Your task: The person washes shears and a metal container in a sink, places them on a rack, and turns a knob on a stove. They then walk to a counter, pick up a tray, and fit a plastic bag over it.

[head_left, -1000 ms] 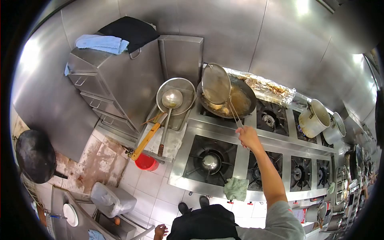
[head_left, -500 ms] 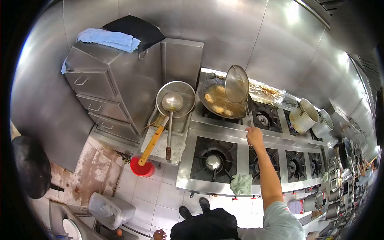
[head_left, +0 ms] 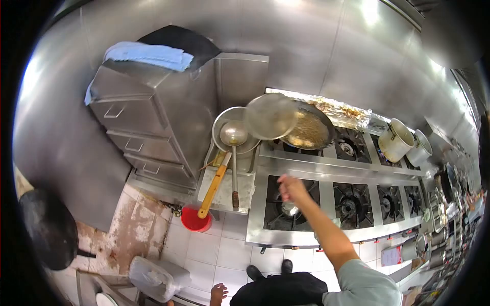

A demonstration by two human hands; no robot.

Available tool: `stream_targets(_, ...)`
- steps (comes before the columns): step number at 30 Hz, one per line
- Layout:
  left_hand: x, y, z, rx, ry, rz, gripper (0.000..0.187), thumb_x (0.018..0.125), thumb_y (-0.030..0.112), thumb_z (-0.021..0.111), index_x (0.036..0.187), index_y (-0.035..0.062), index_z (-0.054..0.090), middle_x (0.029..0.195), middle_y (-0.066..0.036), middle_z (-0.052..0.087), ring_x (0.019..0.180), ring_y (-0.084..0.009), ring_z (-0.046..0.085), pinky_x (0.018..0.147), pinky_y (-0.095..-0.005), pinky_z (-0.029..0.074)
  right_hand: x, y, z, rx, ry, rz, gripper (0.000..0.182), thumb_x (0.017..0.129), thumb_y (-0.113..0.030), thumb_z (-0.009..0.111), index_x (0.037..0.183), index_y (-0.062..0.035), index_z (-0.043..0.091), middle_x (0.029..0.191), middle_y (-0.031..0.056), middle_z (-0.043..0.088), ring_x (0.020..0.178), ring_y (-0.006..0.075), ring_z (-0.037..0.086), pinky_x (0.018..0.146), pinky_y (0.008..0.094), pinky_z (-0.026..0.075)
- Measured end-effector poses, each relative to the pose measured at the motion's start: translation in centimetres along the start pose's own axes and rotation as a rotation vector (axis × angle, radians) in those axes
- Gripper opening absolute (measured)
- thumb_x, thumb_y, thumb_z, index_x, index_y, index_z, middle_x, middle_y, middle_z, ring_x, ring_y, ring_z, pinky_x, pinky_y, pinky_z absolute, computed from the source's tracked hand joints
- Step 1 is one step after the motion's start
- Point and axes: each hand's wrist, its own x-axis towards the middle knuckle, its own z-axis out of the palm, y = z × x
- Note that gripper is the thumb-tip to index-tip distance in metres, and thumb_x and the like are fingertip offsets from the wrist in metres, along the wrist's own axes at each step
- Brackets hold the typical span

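Observation:
My right hand (head_left: 292, 188) is closed round the handle of a mesh skimmer (head_left: 270, 116), and motion blur hides most of that handle. The skimmer's round head hangs between a wok (head_left: 329, 133) of bubbling oil and a large strainer (head_left: 217, 125), overlapping both in view. Golden fried pieces (head_left: 301, 142) show faintly in the oil. Inside the strainer rests the bowl of a ladle (head_left: 234, 133), its handle pointing towards me. Down by my side, my left hand (head_left: 218, 294) hangs with loosely bent fingers and nothing in it.
A yellow-handled tool (head_left: 214, 186) lies beside the ladle over a metal tray. Below is a red bucket (head_left: 196, 220). Burners (head_left: 352, 205) line the stove, with pots (head_left: 395, 143) at the back right. A drawer cabinet (head_left: 127, 112) stands left, topped by a blue towel (head_left: 148, 53).
My right hand has swung left with the skimmer, taking its head from above the wok towards the strainer. The camera view has shifted slightly. My left hand still hangs low.

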Motion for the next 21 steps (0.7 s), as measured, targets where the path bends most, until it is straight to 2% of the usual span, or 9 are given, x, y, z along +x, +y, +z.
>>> stream_targets(2,1.9,0.8,-1.0,-0.148,-0.107,-0.099,0.025,0.082,0.019,0.056,0.105,0.0138,0.048,0.079,-0.007,0.06,0.058,-0.0207,0.058,0.052,-0.0355,0.044,1.6,4.4,2.8,0.04,-0.042,-0.003,0.02,0.087,-0.018,0.039,0.084,-0.0025,0.052,0.048,0.0027,0.042,0.034,0.0107,0.039,0.031,0.0242,0.031)
stream_targets(7,-1.7,-0.9,-1.5,0.203,-0.111,0.176,0.04,0.085,0.035,0.052,0.12,0.0169,0.042,0.101,-0.007,0.057,0.085,-0.0254,0.056,0.068,-0.0406,0.045,6.6,12.0,9.2,-0.303,0.01,0.08,0.04,0.09,-0.038,0.039,0.08,-0.0028,0.057,0.052,0.0071,0.052,0.04,0.015,0.05,0.037,0.0297,0.038)
stream_targets(8,-0.8,-1.4,-1.9,0.023,-0.091,-0.083,0.04,0.085,0.034,0.051,0.12,0.0162,0.042,0.102,-0.007,0.056,0.088,-0.0258,0.055,0.069,-0.0414,0.045,7.6,12.3,9.9,-0.286,0.019,0.081,0.04,0.09,-0.038,0.039,0.08,-0.0028,0.057,0.052,0.0071,0.052,0.04,0.015,0.05,0.037,0.0297,0.038)
stream_targets(9,-1.6,-2.5,-2.0,0.22,-0.082,0.137,0.039,0.085,0.032,0.051,0.12,0.0157,0.043,0.102,-0.007,0.056,0.087,-0.0265,0.056,0.068,-0.0411,0.046,8.7,12.5,10.2,-0.531,-0.042,0.027,0.046,0.09,-0.041,0.035,0.081,-0.0022,0.058,0.052,0.008,0.052,0.041,0.0173,0.051,0.039,0.0315,0.04)
stream_targets(11,-2.5,-3.2,-2.4,0.124,-0.06,-0.004,0.037,0.085,0.03,0.051,0.118,0.0144,0.045,0.101,-0.008,0.056,0.085,-0.0258,0.056,0.066,-0.04,0.047,9.2,12.0,10.5,-0.758,-0.093,-0.014,0.052,0.09,-0.045,0.03,0.083,-0.0016,0.058,0.052,0.0089,0.052,0.042,0.0197,0.053,0.041,0.0332,0.042)
stream_targets(14,-2.7,-4.9,-3.2,0.061,-0.157,-0.097,0.033,0.085,0.028,0.051,0.115,0.0139,0.047,0.098,-0.008,0.057,0.08,-0.0239,0.057,0.065,-0.0375,0.048,6.1,10.9,9.4,-0.803,-0.252,0.131,0.061,0.089,-0.05,0.024,0.088,0.0004,0.058,0.056,0.0122,0.056,0.044,0.0258,0.055,0.046,0.0366,0.046)
stream_targets(16,-2.0,-4.1,-2.1,0.125,-0.175,-0.113,0.033,0.085,0.027,0.051,0.115,0.014,0.048,0.098,-0.008,0.057,0.08,-0.0238,0.057,0.065,-0.0373,0.048,3.8,16.2,6.7,-1.013,-0.015,-0.42,0.062,0.089,-0.051,0.021,0.093,-0.0005,0.058,0.061,0.0141,0.06,0.053,0.0323,0.058,0.054,0.0406,0.048)
stream_targets(18,-0.1,-1.5,-0.2,0.255,-0.198,-0.088,0.033,0.084,0.027,0.052,0.115,0.0141,0.048,0.098,-0.008,0.057,0.08,-0.0236,0.057,0.065,-0.0371,0.048,-3.0,17.7,2.1,-1.019,-0.269,-0.163,0.061,0.09,-0.05,0.02,0.096,-0.0028,0.058,0.073,0.0183,0.062,0.069,0.0353,0.06,0.066,0.0433,0.048)
stream_targets(21,2.4,6.0,7.1,0.506,-0.286,-0.004,0.033,0.084,0.027,0.052,0.115,0.0142,0.048,0.098,-0.008,0.057,0.079,-0.0235,0.057,0.065,-0.0368,0.048,-15.5,26.8,-7.0,-1.001,-0.145,0.03,0.055,0.09,-0.047,0.024,0.094,-0.0049,0.059,0.087,0.0207,0.06,0.085,0.032,0.058,0.076,0.0427,0.044)
